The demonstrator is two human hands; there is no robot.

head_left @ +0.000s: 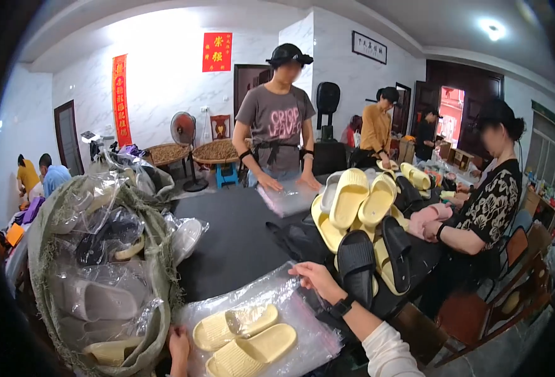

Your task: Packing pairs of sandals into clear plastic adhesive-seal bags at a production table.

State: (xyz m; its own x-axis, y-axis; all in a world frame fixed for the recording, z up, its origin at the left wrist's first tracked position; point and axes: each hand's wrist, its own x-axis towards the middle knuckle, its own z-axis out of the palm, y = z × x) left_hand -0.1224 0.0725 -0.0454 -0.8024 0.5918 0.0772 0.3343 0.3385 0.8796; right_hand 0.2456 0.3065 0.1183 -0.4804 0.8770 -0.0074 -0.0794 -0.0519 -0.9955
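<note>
A pair of pale yellow slippers lies at the table's near edge with a clear plastic bag. Glare keeps me from telling whether they are inside the bag or on top of it. My right hand pinches the bag's far edge between thumb and fingers. At the bag's left side, beside the slippers, my left hand has its fingers curled at the plastic; its grip is partly hidden.
A green woven sack full of bagged slippers stands left. Loose yellow and black slippers are heaped on the dark table at right. Across it a person presses on plastic bags; another at right handles a pink slipper.
</note>
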